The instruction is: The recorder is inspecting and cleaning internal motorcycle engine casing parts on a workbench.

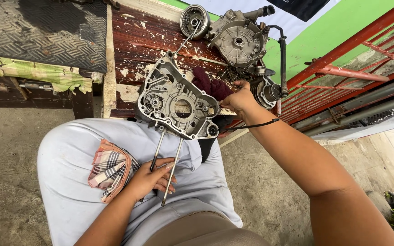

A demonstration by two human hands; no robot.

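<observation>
A grey cast-metal engine case half (175, 101) rests on my knee and the edge of a worn red wooden bench (137, 43). Two long steel studs (173, 169) stick out of its lower edge toward me. My left hand (151, 178) is closed around the studs near their ends, beside a plaid cloth (110, 168) on my thigh. My right hand (239, 98) reaches past the case's right side, its fingers on a dark maroon rag (210, 85) lying on the bench. A thin black cord (251, 125) runs under my right wrist.
On the bench behind lie another engine case half (238, 41), a round flywheel (194, 20), a toothed gear (259, 70) and a cylindrical part (267, 92) with a black hose. A red metal frame (352, 68) stands to the right. Concrete floor (10, 159) lies below.
</observation>
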